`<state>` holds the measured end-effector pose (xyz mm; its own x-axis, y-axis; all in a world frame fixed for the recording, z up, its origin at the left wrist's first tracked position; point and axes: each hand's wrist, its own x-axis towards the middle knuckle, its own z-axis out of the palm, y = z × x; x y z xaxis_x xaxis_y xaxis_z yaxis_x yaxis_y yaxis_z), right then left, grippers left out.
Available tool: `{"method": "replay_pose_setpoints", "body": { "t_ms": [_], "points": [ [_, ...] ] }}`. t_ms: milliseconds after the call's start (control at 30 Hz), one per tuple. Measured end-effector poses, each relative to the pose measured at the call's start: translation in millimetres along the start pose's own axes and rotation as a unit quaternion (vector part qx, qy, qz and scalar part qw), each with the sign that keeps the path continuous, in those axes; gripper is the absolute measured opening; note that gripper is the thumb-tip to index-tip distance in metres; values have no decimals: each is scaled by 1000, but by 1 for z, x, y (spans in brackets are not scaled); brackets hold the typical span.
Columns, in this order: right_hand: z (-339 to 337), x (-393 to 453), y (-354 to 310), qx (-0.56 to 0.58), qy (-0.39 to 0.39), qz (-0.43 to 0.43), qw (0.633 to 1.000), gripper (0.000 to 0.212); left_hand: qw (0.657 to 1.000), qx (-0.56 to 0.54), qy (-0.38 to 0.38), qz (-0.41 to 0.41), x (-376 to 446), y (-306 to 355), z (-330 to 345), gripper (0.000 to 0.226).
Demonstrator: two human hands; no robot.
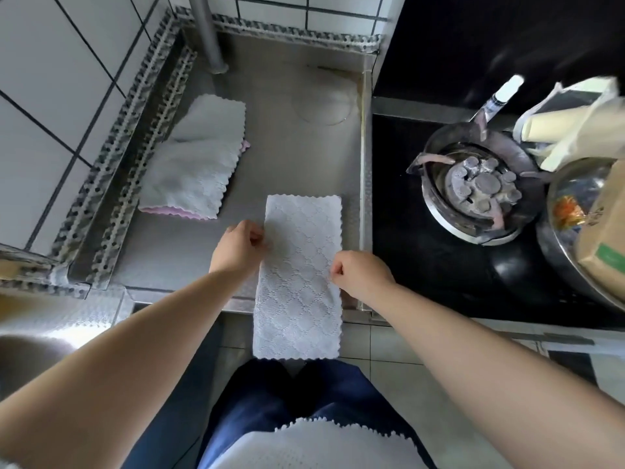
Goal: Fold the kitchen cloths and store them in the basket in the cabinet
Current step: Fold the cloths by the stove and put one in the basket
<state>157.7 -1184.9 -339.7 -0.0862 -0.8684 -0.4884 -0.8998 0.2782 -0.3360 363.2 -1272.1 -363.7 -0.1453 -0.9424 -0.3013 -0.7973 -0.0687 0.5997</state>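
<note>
The white cloth (299, 275), already a long narrow strip, lies half on the steel desk (287, 137) and half hanging off its front edge. The left hand (236, 247) pinches its left side and the right hand (360, 274) its right, fingers closed on the fabric. Beyond the cloth, toward the wall, sits a loose pile of cloths (199, 157). If either pinch loosens, the overhanging half could probably drag it to the floor

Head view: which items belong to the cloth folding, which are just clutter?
Job:
- white cloth, pinched by left hand and right hand
- cloth pile on steel counter

Clutter:
- gas burner
- metal bowl
- paper bag
</note>
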Motion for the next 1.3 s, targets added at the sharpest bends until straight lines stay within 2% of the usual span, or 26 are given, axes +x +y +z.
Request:
{"method": "replay_pose_setpoints", "body": {
  "t_ms": [33,100,167,200,267,333,400,433,533,633,733,800,900,1000,1067,1133,1167,1233,1300],
  "points": [
    [2,-3,2,-1,16,-18,1000,7,999,42,7,35,-5,-4,-2,21],
    [7,-12,9,-16,62,-97,993,14,975,134,13,177,-18,-16,-9,27],
    [12,-22,18,-64,104,-224,967,30,911,224,-18,346,-33,-34,-18,36],
    [14,-26,25,-93,94,-270,954,40,877,261,-51,401,-40,-42,-21,44],
    [19,-36,34,-151,10,-307,940,60,831,316,-129,439,-55,-56,-26,66],
    [24,-43,44,-213,-55,-310,925,74,802,362,-164,447,-63,-67,-25,86],
    [34,-48,49,-270,-7,-329,905,86,776,411,-134,460,-66,-74,-19,97],
    [40,-50,49,-290,21,-324,900,90,773,423,-116,459,-66,-76,-15,100],
    [57,-49,48,-279,67,-309,907,94,791,410,-85,446,-67,-79,-2,103],
    [60,-50,41,-239,81,-299,920,90,806,392,-60,439,-71,-82,5,104],
    [53,-48,39,-190,68,-302,932,73,811,378,-63,443,-70,-78,1,99],
    [44,-47,35,-113,58,-290,948,57,810,358,-59,461,-69,-76,-2,87],
    [27,-46,24,20,10,-209,978,45,818,293,-47,492,-66,-74,-8,64],
    [9,-44,11,100,-11,-94,990,24,848,236,-33,474,-63,-67,-9,49],
    [1,-38,5,151,-3,-27,988,31,899,168,-20,404,-61,-53,-7,40],
    [-4,-30,1,207,5,17,978,40,969,47,-20,241,-59,-31,-7,36],
    [-6,-26,1,233,13,28,972,41,988,-18,-23,153,-57,-21,-6,33],
    [-9,-14,-2,284,40,53,957,40,993,-96,-20,63,-46,-6,-4,31],
    [-12,-1,-4,330,70,78,938,38,991,-127,-32,33,-34,5,-3,33]
  ]
}}
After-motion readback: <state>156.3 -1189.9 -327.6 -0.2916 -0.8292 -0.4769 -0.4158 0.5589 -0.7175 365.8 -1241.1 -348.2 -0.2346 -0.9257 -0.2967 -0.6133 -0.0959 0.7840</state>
